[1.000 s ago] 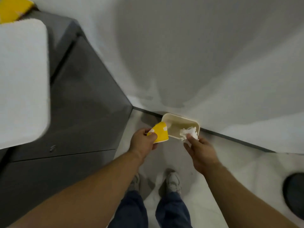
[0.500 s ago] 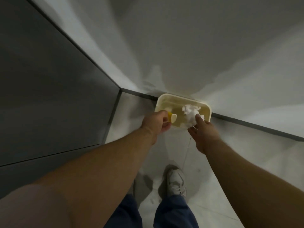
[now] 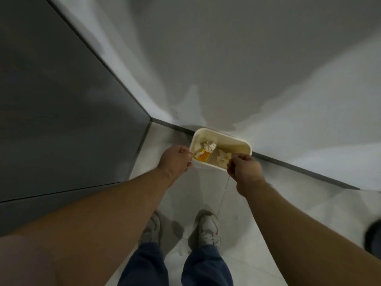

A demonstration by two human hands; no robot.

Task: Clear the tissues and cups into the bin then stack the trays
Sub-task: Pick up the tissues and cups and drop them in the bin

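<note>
A cream rectangular bin (image 3: 243, 142) stands on the floor against the wall. Inside it lie a yellow cup (image 3: 203, 157), a crumpled white tissue (image 3: 209, 146) and a second tissue (image 3: 223, 159). My left hand (image 3: 175, 161) hovers at the bin's left rim with its fingers curled and nothing in them. My right hand (image 3: 244, 169) is over the bin's near right rim, fingertips pinched together just beside the second tissue and apart from it. No trays are in view.
A dark grey cabinet side (image 3: 61, 120) rises on the left, and a pale wall (image 3: 247, 69) stands behind the bin. My two shoes (image 3: 208, 232) are on the light tiled floor just short of the bin. A dark round object (image 3: 374, 238) sits at the right edge.
The yellow cup has left my left hand and the tissue my right hand; both now lie in the bin. My view has moved closer to the bin.
</note>
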